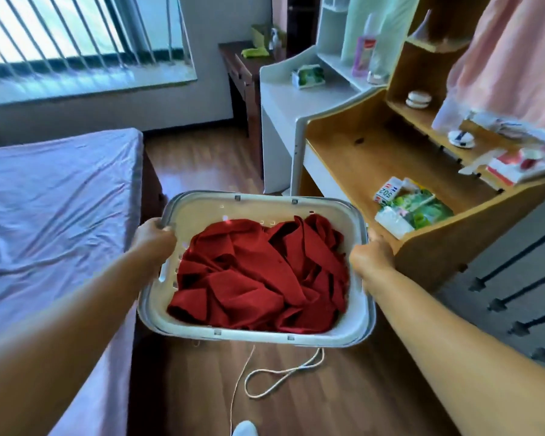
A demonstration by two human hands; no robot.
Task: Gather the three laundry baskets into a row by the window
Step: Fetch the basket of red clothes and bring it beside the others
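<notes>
A white plastic laundry basket [202,206] hangs in the air in front of me, above the wooden floor, tilted slightly. It holds crumpled dark red cloth [258,275]. My left hand [153,236] grips the basket's left rim. My right hand [372,254] grips the right rim. The barred window [76,36] is at the far upper left, beyond the bed. No other basket is in view.
A bed with a lilac sheet [51,209] fills the left side. A wooden desk with shelves [390,158] and a white desk [283,102] stand on the right. A narrow strip of floor [202,165] runs between them toward the window. A cord [280,376] lies on the floor below the basket.
</notes>
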